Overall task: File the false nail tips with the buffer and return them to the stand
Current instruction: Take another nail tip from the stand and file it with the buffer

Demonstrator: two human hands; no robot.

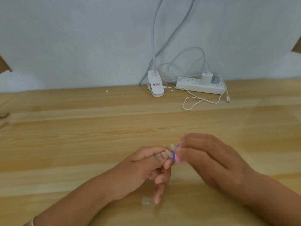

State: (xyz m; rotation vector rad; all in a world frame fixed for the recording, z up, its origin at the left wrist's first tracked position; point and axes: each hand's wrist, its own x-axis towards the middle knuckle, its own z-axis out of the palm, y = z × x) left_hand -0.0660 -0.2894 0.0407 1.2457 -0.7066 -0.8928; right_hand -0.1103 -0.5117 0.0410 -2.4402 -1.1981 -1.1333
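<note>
My left hand (145, 168) is closed around a clear false nail tip (168, 153) on its stick, pinched between thumb and fingers. Two more pale tips (171, 146) poke up just behind it. My right hand (210, 159) grips a small purple and pink buffer (176, 154), whose face touches the held tip. The hands meet above the middle of the wooden table (81, 144). A small clear plastic piece (146, 202) lies on the table below my left fingers; I cannot tell if it is part of the stand.
At the back of the table stand a white clip lamp base (155, 84) and a white power strip (199, 86) with a charger. A loose white cable (203, 100) trails forward from it. The wall runs right behind them.
</note>
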